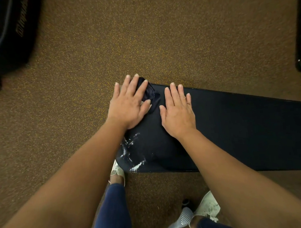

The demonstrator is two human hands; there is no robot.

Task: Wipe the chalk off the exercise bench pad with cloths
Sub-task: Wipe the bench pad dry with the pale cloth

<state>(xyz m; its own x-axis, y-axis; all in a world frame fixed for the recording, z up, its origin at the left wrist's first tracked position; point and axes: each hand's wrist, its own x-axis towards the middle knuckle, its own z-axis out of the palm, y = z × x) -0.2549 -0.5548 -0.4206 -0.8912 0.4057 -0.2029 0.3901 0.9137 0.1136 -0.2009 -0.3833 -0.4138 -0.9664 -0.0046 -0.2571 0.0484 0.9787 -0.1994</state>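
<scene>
Legible text: none. You have one marking in view: gold lettering [21,21] in outlined characters, running along the side of the dark padded equipment [2,45] at upper left. It stands tilted and blurred, and no letter can be made out. The tab on your left shoe [116,170] is too small to read.

The bench [245,125] is dark navy, streaked with white chalk [137,165]. The cloth [152,96] is dark navy with pale stitching. The floor [176,32] is brown, flecked orange. The trousers [114,214] are blue, and the shoes [208,207] pale with green speckles.
</scene>
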